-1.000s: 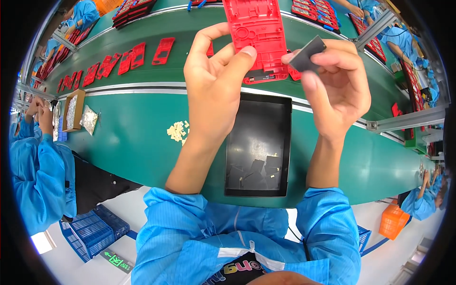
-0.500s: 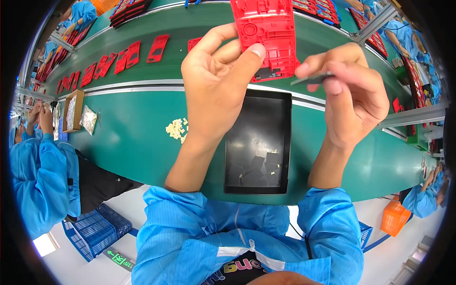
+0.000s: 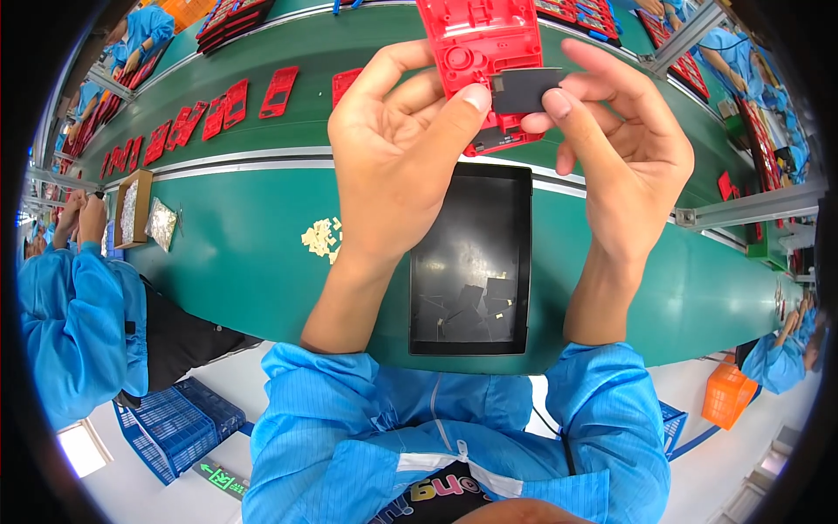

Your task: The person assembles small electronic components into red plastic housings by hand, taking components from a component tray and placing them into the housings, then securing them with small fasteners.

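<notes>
My left hand grips a red plastic housing by its left side, thumb pressed on its inner face. The housing is tilted up above the bench, showing ribs and a round recess. Between thumb and fingers of my right hand is a thin dark rectangular sheet, laid across the lower part of the housing. Whether it touches the housing all over I cannot tell. Below my hands a black tray holds several similar dark pieces. Small cream-coloured pieces lie in a pile beside my left forearm.
Beyond the bench's metal rail, a green belt carries several red housings. A cardboard box and a clear bag stand at the left, near a co-worker's blue sleeve. A metal post juts in at the right.
My right hand has turned and moved left, bringing the dark sheet from beside the housing to over its lower part. The red housings on the belt have shifted slightly left.
</notes>
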Motion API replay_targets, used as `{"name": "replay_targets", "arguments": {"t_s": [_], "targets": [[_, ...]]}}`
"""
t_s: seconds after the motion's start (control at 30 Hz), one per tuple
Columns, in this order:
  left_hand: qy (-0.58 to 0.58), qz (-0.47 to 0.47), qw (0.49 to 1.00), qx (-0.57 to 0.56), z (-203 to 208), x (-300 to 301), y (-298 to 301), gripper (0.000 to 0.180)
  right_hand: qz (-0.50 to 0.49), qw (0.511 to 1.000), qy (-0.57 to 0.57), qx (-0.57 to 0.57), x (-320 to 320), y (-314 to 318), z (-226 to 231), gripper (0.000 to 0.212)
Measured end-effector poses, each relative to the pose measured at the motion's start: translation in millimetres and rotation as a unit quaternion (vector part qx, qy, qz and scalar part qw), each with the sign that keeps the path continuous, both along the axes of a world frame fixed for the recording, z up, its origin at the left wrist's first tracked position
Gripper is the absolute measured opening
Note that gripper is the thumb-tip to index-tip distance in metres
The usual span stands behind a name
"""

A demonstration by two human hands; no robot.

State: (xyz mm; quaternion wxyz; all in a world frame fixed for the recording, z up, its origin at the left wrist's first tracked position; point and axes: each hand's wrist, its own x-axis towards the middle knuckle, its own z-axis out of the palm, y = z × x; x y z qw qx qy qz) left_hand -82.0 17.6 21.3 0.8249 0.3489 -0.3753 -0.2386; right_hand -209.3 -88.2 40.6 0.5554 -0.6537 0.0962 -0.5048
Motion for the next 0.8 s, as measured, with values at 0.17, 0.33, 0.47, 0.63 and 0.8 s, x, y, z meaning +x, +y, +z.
{"name": "replay_targets", "arguments": {"t_s": [0.17,0.33,0.47,0.63,0.8], "targets": [[-0.009,0.006,1.0,0.0,0.9,-0.6,1.9,0.029,-0.009,1.0,0.026,0.012,-0.9,0.9,-2.3,0.02],[-0.002,0.002,1.0,0.006,2.6,-3.1,4.2,0.03,-0.012,0.999,0.018,0.029,0.7,6.3,-2.6,0.018],[-0.016,0.008,1.0,0.01,1.4,-1.6,4.3,0.029,-0.028,0.999,0.019,0.0,3.7,8.5,-5.8,0.017],[-0.016,0.005,1.0,0.009,2.3,-3.3,4.4,0.028,-0.03,0.999,0.019,0.009,4.4,6.3,-6.1,0.015],[-0.005,0.005,1.0,0.006,3.3,-3.6,5.0,0.028,-0.021,0.999,0.013,0.023,3.7,6.0,-5.5,0.014]]}}
